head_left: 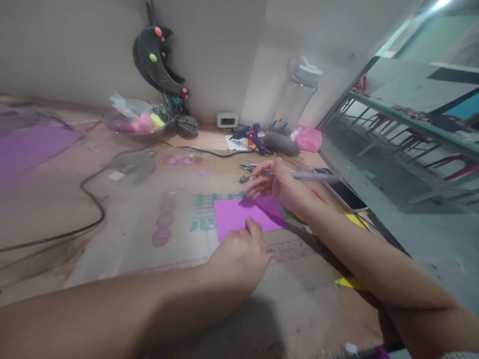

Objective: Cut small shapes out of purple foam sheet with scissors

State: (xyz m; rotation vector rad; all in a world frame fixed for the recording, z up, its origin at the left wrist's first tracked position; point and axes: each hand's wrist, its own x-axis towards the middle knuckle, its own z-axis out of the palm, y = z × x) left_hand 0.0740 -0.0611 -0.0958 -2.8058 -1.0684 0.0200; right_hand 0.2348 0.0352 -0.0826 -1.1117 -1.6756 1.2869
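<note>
A small bright purple sheet (232, 212), paper or thin foam, lies flat on a printed cardboard surface. My left hand (239, 254) is at its near edge, fingers curled, with one fingertip pressing on the sheet. Over the sheet's far right side is my right hand (275, 187), somewhat blurred. It holds a pale lavender pen (312, 176) between thumb and fingers, the shaft pointing right; the fingers hide its other end. Pliers (247, 167) lie just beyond the right hand.
A glue gun (249, 133), grey yarn (282, 143), a clear bottle (294, 102) and a small digital clock (227, 119) stand at the back wall. A phone (346, 192) lies right. A black cord (99, 199) crosses the left; a larger purple sheet (33, 147) lies farther left.
</note>
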